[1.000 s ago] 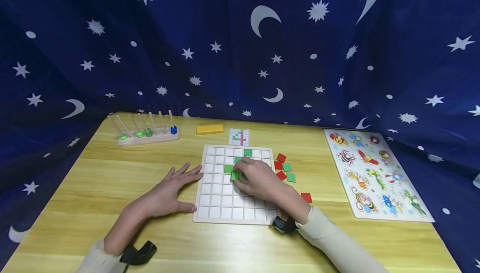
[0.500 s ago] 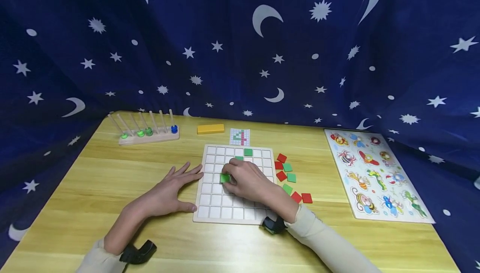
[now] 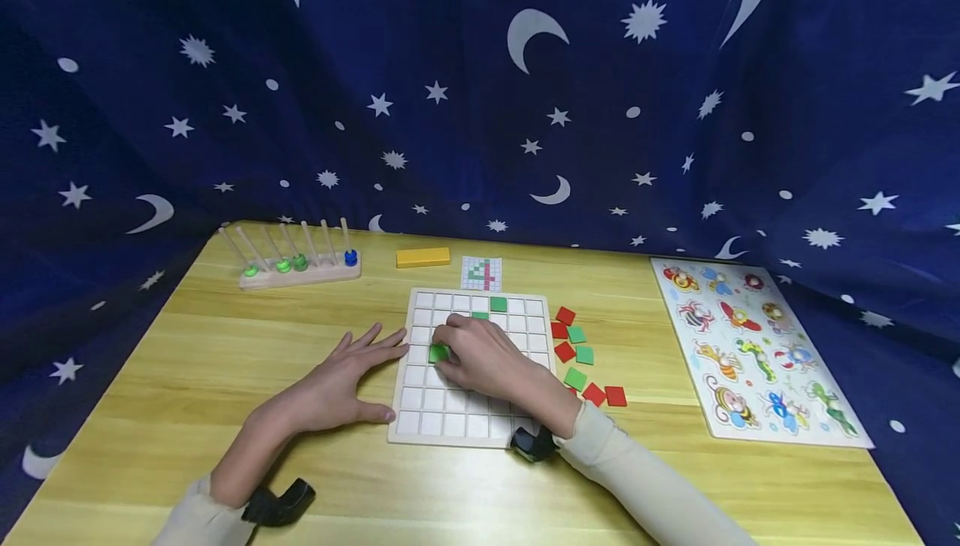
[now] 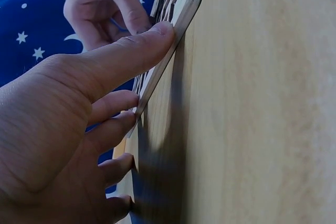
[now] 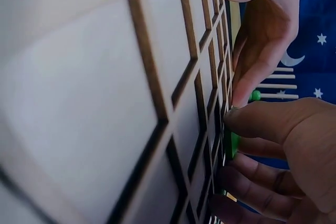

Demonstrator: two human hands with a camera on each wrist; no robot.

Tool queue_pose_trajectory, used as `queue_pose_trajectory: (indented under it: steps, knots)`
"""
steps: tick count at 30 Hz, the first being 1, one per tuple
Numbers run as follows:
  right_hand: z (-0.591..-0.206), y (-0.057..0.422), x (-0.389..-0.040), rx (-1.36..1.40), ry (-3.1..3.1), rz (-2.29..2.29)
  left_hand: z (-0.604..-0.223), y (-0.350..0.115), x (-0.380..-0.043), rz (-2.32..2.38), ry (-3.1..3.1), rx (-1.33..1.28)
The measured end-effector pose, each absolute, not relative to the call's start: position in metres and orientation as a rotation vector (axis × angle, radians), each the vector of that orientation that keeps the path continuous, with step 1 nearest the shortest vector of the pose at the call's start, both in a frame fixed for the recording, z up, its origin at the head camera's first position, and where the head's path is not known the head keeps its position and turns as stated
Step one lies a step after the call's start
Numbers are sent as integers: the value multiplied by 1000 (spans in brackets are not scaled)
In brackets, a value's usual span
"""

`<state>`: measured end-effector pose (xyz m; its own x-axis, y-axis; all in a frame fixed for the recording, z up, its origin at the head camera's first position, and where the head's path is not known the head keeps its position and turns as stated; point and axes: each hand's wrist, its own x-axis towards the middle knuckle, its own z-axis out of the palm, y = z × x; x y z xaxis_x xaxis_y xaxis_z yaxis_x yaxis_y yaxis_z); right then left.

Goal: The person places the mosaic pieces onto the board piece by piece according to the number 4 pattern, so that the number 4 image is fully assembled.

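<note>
A white grid board (image 3: 442,424) with a pale wooden frame lies mid-table. My right hand (image 3: 486,360) is over its left part and pinches a green square tile (image 3: 438,353) between thumb and fingers. In the right wrist view that tile (image 5: 231,144) stands on edge, close against the grid. One green tile (image 3: 498,304) sits in the top row, and another (image 3: 480,315) shows partly behind my right hand. My left hand (image 3: 336,385) lies spread at the board's left edge; its thumb (image 4: 149,39) touches the frame in the left wrist view.
Loose red tiles (image 3: 616,396) and green tiles (image 3: 585,355) lie right of the board. Behind it are a card with a coloured 4 (image 3: 481,273) and a yellow block (image 3: 423,257). A peg rack (image 3: 300,274) stands back left; an insect puzzle board (image 3: 757,354) lies at right.
My right hand has moved left across the board with the green tile, from the middle columns to near the left side. My left hand has stayed in place.
</note>
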<state>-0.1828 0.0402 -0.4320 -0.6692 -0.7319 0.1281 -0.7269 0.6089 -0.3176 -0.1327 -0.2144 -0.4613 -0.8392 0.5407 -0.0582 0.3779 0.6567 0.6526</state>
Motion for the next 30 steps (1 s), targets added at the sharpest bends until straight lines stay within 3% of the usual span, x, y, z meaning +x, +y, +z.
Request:
queue_pose_trajectory:
  steps: [18,30]
  knots:
    - [-422,43,-187,-1313,2730,-526,-462,-216,-130,949,2650,752]
    - [-411,135,-185,-1051,2961,-683,-462,-212,-130,963,2638,747]
